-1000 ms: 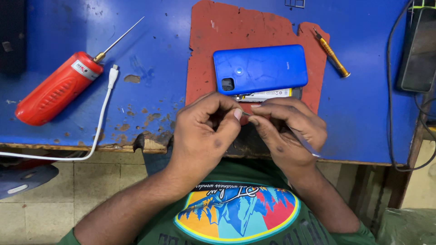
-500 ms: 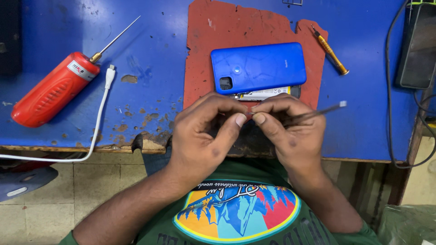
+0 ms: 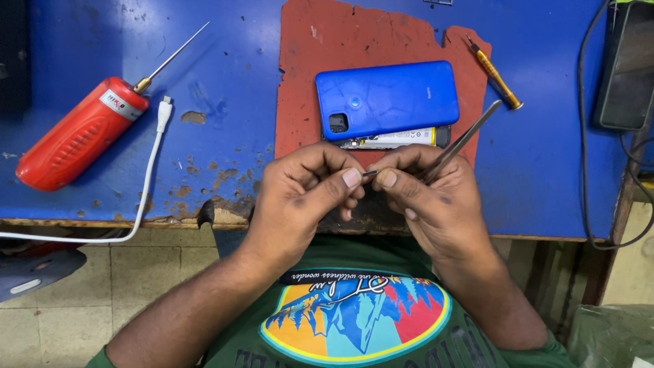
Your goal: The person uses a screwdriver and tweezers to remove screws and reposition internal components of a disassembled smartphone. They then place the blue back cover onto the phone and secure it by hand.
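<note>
My left hand [image 3: 306, 194] and my right hand [image 3: 429, 197] meet fingertip to fingertip at the bench's front edge, pinching a tiny dark part [image 3: 368, 174] between them. The right hand also carries metal tweezers [image 3: 463, 140] that stick out up and to the right. Just beyond the hands lies a blue phone [image 3: 388, 99] back-up, its cover lifted with the inner frame showing below it. The phone rests on a worn red mat [image 3: 300, 95].
A red pen-shaped power tool [image 3: 78, 133] with a thin metal tip lies at the left, beside a white cable plug [image 3: 163, 112]. A yellow screwdriver [image 3: 495, 73] lies at the mat's right edge. A dark device [image 3: 627, 68] and black cables [image 3: 584, 177] sit far right on the blue bench [image 3: 225, 61].
The tweezers swung from pointing down below my right hand to sticking out up and to the right. Both hands stayed together at the bench edge.
</note>
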`<state>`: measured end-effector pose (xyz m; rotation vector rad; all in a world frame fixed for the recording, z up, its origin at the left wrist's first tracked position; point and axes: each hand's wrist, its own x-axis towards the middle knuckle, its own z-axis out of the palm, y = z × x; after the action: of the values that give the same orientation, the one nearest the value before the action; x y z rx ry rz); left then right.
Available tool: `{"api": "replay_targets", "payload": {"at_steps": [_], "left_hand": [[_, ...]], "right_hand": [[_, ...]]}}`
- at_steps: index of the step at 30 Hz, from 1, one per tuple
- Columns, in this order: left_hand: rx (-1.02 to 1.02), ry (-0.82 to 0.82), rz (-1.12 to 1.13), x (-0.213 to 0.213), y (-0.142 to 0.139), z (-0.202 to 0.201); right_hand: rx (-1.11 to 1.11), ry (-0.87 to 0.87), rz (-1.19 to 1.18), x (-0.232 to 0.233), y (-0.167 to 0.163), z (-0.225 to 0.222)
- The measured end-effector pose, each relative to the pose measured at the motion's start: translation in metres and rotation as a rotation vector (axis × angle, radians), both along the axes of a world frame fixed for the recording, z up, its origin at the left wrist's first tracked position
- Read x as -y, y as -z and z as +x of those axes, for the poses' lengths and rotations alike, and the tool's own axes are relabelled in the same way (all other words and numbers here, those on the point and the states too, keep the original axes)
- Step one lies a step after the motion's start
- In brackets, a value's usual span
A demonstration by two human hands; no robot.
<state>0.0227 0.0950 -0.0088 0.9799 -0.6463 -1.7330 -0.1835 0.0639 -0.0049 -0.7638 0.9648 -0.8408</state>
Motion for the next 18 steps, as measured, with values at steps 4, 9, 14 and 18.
{"api": "replay_targets", "payload": {"at_steps": [4,9,14,18], "left_hand": [[-0.098,0.008,0.061,-0.002,0.005,-0.003],[-0.105,0.025,0.059,-0.004,0.008,-0.007],[0.083,0.063,-0.041,-0.003,0.001,-0.009],[0.412,-0.018,-0.150,-0.006,-0.013,-0.004]], "right_hand": [[0.033,0.017,-0.024,-0.001,0.004,0.002],[0.109,-0.013,-0.121,-0.003,0.008,0.006],[0.060,-0.008,-0.267,-0.005,0.004,0.008],[-0.327,-0.021,-0.515,-0.006,-0.008,0.006]]}}
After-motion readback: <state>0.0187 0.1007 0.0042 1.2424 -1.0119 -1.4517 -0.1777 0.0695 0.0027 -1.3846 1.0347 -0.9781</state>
